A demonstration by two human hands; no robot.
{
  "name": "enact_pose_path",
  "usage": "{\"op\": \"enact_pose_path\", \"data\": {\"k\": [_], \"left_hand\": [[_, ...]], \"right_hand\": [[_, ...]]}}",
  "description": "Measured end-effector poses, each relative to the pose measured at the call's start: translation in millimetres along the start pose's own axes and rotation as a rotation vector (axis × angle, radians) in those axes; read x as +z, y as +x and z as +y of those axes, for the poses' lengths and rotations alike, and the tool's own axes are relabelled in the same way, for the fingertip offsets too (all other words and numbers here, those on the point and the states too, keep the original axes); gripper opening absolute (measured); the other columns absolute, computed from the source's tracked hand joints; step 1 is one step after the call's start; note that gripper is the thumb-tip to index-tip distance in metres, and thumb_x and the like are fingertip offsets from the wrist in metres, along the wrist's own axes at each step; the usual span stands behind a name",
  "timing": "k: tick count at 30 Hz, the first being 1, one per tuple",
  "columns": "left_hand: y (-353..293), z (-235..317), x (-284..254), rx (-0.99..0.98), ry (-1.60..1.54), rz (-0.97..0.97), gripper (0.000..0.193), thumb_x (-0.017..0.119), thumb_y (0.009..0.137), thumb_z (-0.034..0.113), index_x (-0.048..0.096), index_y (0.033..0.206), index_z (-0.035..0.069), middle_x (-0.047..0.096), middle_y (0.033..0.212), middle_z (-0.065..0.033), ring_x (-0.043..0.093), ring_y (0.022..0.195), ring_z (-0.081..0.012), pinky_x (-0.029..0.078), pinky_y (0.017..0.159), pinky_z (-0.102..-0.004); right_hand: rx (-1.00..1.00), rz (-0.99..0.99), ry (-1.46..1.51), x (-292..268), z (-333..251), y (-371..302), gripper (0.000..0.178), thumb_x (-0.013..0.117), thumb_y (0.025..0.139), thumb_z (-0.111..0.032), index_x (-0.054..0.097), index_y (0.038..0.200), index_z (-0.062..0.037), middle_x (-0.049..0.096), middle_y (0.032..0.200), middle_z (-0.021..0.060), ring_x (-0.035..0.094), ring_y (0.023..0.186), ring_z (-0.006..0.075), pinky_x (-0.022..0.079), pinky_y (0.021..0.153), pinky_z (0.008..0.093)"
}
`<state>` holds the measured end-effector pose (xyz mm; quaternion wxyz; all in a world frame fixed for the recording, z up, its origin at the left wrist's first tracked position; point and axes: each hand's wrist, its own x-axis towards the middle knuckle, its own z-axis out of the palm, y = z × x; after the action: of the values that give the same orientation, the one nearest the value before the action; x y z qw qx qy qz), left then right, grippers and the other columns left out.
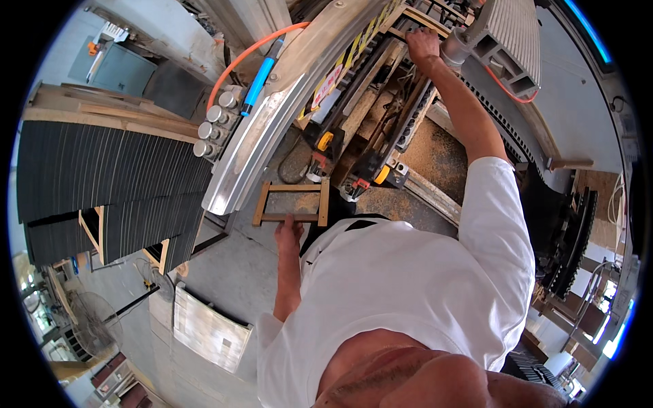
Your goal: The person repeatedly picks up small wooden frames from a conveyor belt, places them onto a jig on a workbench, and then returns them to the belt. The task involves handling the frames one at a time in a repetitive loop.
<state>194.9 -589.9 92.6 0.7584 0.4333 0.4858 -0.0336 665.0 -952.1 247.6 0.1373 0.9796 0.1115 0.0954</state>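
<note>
My left hand (290,232) is closed on the near bar of a small rectangular wooden frame (323,200), held low beside the machine's near end. The frame has four-sided openwork with bars that stick out slightly at the corners. My right arm reaches far forward over the machine (371,112). At its far end my right hand (423,45) is closed over the edge of another wooden frame (428,22), beside a round metal motor housing (457,46). The fingertips of that hand are partly hidden.
Sawdust (435,153) lies under and beside the machine. A curved metal beam (265,115) with a blue tube (262,78) and an orange hose (238,58) rises at left. Stacked dark panels (102,183) stand further left. A pale board (207,330) is behind my left arm.
</note>
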Motion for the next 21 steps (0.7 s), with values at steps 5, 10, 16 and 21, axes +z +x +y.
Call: {"op": "enact_pose_path", "data": {"k": [5,10,16,21], "left_hand": [[4,3,-6,0.045,-0.001,0.032,0.02,0.067,0.085,0.023,0.056,0.087,0.006,0.059,0.074,-0.004,0.058,0.064,-0.0145,0.049,0.055,-0.0274],[-10,8,-29,0.113,-0.015,0.1,0.02,0.066,0.086,0.022,0.056,0.088,0.006,0.059,0.074,-0.0028,0.058,0.058,-0.0128,0.049,0.051,-0.0236],[-20,17,-118,0.306,0.119,0.018,0.023,0.063,0.089,0.024,0.059,0.097,0.002,0.061,0.08,-0.0033,0.061,0.074,-0.0126,0.052,0.066,-0.0257],[-67,77,-207,0.45,0.072,0.148,0.027,0.064,0.088,0.023,0.064,0.105,0.002,0.066,0.092,-0.0032,0.061,0.082,-0.0118,0.05,0.072,-0.0271]], "right_hand": [[-0.033,0.014,-0.138,1,8,3,0.021,0.061,0.08,-0.006,0.068,0.098,-0.0149,0.064,0.102,0.0112,0.056,0.105,0.0321,0.045,0.083,0.0457],[-0.033,0.012,-0.127,-4,-2,5,0.015,0.061,0.081,-0.009,0.068,0.094,-0.0145,0.065,0.099,0.0102,0.057,0.103,0.0312,0.042,0.086,0.0469],[-0.045,0.023,-0.043,19,20,11,0.018,0.057,0.082,-0.019,0.068,0.094,-0.0115,0.068,0.091,0.014,0.067,0.086,0.0327,0.053,0.074,0.0454],[0.056,0.159,0.036,-24,25,-8,0.032,0.058,0.084,-0.034,0.066,0.114,-0.022,0.066,0.106,0.0115,0.064,0.093,0.0321,0.05,0.078,0.044]]}}
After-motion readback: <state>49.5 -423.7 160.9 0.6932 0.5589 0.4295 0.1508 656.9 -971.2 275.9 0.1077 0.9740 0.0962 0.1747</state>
